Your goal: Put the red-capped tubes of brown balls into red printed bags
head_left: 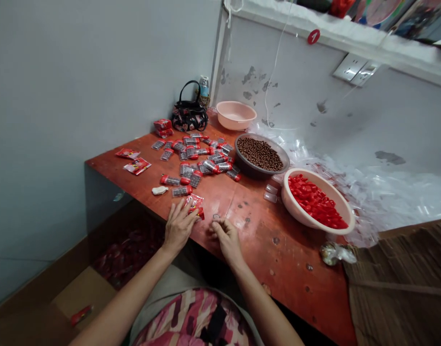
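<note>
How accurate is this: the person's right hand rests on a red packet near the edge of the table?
Wrong hand: the head view shows the left hand resting on a red packet near the edge of the table.

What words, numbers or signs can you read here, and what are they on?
"1": on the round red sticker.
Too small or blurred to read: the print on the red packets and any on the bottle.
I can read no other text.

Red packet (196,202) partly hidden by left grip (178,228)
</note>
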### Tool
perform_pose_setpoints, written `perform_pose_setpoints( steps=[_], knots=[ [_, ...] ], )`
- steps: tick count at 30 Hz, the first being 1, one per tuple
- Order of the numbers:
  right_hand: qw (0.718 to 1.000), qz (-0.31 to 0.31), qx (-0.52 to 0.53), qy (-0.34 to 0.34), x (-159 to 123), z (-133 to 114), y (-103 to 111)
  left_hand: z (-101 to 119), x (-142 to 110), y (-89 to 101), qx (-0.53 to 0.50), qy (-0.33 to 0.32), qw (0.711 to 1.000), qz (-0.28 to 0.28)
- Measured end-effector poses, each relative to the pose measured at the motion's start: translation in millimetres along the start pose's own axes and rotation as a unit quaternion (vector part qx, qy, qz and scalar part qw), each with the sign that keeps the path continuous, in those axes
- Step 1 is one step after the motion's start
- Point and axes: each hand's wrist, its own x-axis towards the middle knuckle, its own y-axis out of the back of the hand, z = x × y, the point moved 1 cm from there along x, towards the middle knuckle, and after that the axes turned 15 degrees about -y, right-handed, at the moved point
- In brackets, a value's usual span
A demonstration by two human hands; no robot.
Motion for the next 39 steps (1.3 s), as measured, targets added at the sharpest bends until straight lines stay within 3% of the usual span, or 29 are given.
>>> perform_pose_setpoints(
  steps=[4,6,7,9,11,15,17,19,22,25,28,31,33,36,39],
  knots=[
    [0.999,-0.022,0.043,-0.006,22,-14,-6,15,5,5.0,-0.018,-0.046,0.999,0.005],
    [0.998,-0.027,0.056,-0.03,27,-20,-7,24,8,8.2,-0.08,-0.014,0.996,0.02],
    [0.997,-0.022,0.057,-0.038,29,-23,-6,27,9,9.9,-0.123,0.032,0.991,0.036],
    [0.997,-0.019,0.054,-0.048,29,-26,-3,30,10,12.0,-0.223,0.167,0.959,0.061],
    [0.997,-0.041,0.041,-0.054,27,-28,0,32,11,11.6,-0.334,0.29,0.896,0.047],
    [0.996,-0.065,0.007,-0.059,25,-28,4,35,16,6.8,-0.522,0.374,0.767,-0.009],
    [0.996,-0.07,-0.022,-0.059,27,-27,5,36,16,5.6,-0.541,0.393,0.743,-0.002],
    [0.995,-0.069,-0.064,-0.046,33,-28,6,35,14,6.1,-0.526,0.41,0.745,0.02],
    [0.984,-0.029,-0.171,0.038,45,-35,2,32,7,8.8,-0.501,0.434,0.747,0.052],
    [0.931,0.001,-0.33,0.156,58,-48,-16,31,-3,12.5,-0.49,0.462,0.736,0.072],
    [0.841,0.008,-0.488,0.234,71,-58,-50,30,-13,17.1,-0.49,0.482,0.721,0.088],
    [0.746,0.043,-0.609,0.267,86,-61,-85,29,-22,22.6,-0.492,0.501,0.705,0.099],
    [0.686,0.031,-0.663,0.299,96,-61,-102,27,-26,26.4,-0.499,0.51,0.691,0.119],
    [0.608,-0.044,-0.705,0.362,109,-64,-110,23,-30,30.8,-0.517,0.523,0.658,0.159],
    [0.58,-0.089,-0.712,0.386,117,-72,-92,20,-25,33.5,-0.536,0.532,0.629,0.185]
  ],
)
